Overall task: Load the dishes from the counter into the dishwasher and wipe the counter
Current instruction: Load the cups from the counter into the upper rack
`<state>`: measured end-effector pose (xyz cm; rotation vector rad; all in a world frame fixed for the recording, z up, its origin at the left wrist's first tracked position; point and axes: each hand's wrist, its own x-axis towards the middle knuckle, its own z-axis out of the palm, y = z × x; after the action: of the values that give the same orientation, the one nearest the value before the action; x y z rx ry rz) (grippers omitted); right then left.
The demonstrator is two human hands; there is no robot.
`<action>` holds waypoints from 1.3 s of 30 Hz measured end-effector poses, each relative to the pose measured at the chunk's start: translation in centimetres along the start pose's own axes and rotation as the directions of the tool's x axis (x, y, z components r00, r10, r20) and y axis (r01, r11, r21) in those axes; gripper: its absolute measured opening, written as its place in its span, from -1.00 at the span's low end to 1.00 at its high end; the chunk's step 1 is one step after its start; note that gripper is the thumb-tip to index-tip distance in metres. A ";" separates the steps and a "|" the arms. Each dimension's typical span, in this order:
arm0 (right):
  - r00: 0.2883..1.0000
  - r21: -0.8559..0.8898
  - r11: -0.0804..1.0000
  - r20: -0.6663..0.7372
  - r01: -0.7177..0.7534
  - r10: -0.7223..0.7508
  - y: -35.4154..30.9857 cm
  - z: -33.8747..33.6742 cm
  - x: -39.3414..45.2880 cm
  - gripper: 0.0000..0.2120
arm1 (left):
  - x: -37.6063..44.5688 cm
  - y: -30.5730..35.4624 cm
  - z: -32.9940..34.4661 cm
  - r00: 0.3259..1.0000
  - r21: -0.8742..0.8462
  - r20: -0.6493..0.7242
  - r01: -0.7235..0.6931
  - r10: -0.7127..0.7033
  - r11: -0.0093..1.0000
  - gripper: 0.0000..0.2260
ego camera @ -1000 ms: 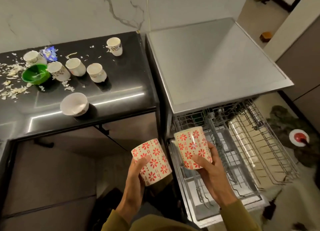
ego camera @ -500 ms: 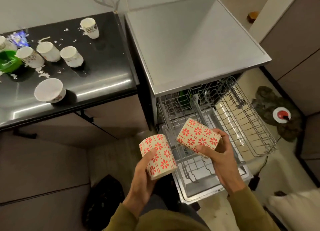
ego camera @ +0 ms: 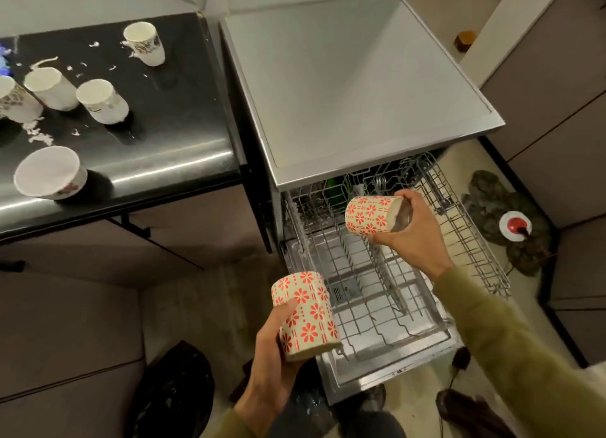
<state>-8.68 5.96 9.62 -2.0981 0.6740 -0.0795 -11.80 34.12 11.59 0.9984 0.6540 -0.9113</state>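
Right hand [ego camera: 414,231], fingers curled round a cream ceramic mug with red flower print [ego camera: 370,215], has tipped it sideways over the pulled-out wire dishwasher rack [ego camera: 377,293], placement imminent; left hand [ego camera: 272,365] grips a matching mug [ego camera: 306,313] alongside.

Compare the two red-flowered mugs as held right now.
The left mug stands nearly upright in the left hand, off the rack's front corner; the right mug lies tipped sideways in the right hand, over the rack. The right mug's mouth shows; the left mug's does not. Both share the cream body and red flower pattern.
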 end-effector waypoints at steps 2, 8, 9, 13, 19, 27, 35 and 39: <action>0.998 -0.139 0.989 0.051 0.043 -0.037 1.2 0.3 3.4 -0.13 | 0.4 -0.8 0.9 0.999 -0.017 0.011 0.031 -0.031 0.999 -0.58; 0.968 -0.341 0.922 0.225 0.184 -0.109 6.1 3.2 12.4 -0.07 | 4.4 -3.9 4.5 0.989 -0.200 -0.032 0.135 -0.144 0.971 -0.37; 0.960 -0.370 0.905 0.254 0.212 -0.121 7.0 3.9 13.7 -0.07 | 5.5 -4.5 5.0 0.984 -0.231 -0.060 0.150 -0.168 0.961 -0.33; 0.913 -0.426 0.840 0.367 0.334 -0.177 11.1 7.6 19.1 -0.14 | 10.7 -7.3 6.7 0.988 -0.335 -0.113 0.066 -0.109 0.940 0.09; 0.855 -0.476 0.755 0.474 0.451 -0.211 13.1 12.6 23.6 -0.16 | 16.6 -9.2 8.4 0.954 -0.425 -0.097 0.218 -0.284 0.879 -0.46; 0.815 -0.527 0.709 0.568 0.469 -0.116 13.6 15.6 26.0 -0.10 | 19.6 -10.6 6.6 0.947 -0.375 -0.114 0.239 -0.300 0.896 -0.61; 0.778 -0.514 0.714 0.624 0.476 -0.070 15.0 15.9 27.1 0.04 | 21.6 -11.1 5.5 0.946 -0.463 -0.107 0.225 -0.306 0.858 -0.60; 0.796 -0.486 0.777 0.604 0.401 -0.033 16.6 15.8 26.9 0.16 | 22.1 -11.3 5.7 0.943 -0.488 -0.070 0.252 -0.326 0.835 -0.51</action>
<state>11.72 -2.84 -17.83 -2.6136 0.0500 0.6982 -10.73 18.77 -8.63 0.5324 1.1221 -0.8816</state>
